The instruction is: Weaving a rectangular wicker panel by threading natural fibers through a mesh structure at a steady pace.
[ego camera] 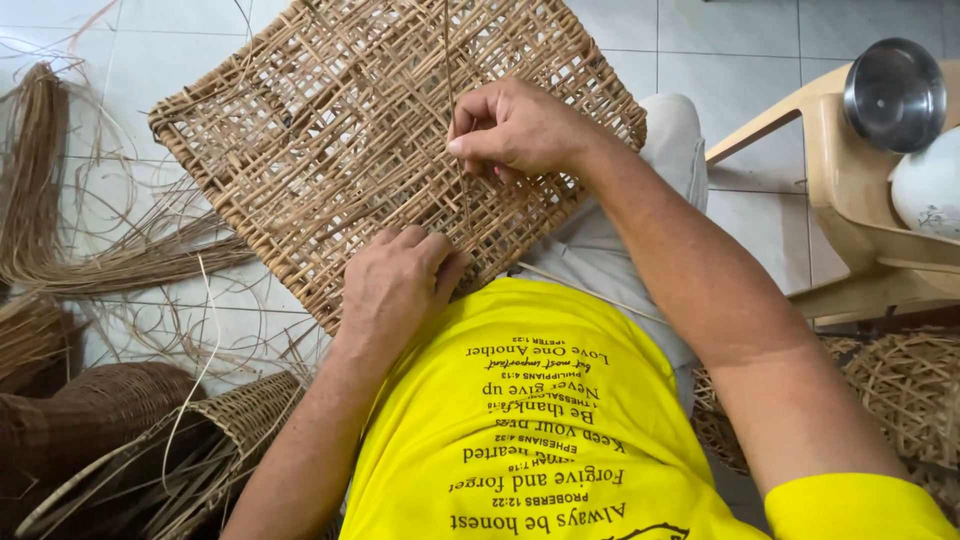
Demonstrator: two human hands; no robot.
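A square open-weave rattan panel (330,120) rests tilted on my lap, over the white tile floor. My left hand (395,285) grips the panel's near edge, fingers curled over the rim. My right hand (515,130) sits on the panel's right part, thumb and fingers pinched on a thin rattan strand (448,60) that runs up across the weave. I wear a yellow shirt with dark print and light trousers.
Loose rattan strips (60,220) lie in bundles on the floor at left. Woven baskets (110,440) stand at lower left, another woven piece (905,390) at lower right. A beige plastic chair (850,190) at right carries a steel bowl (893,95) and a white round object (928,185).
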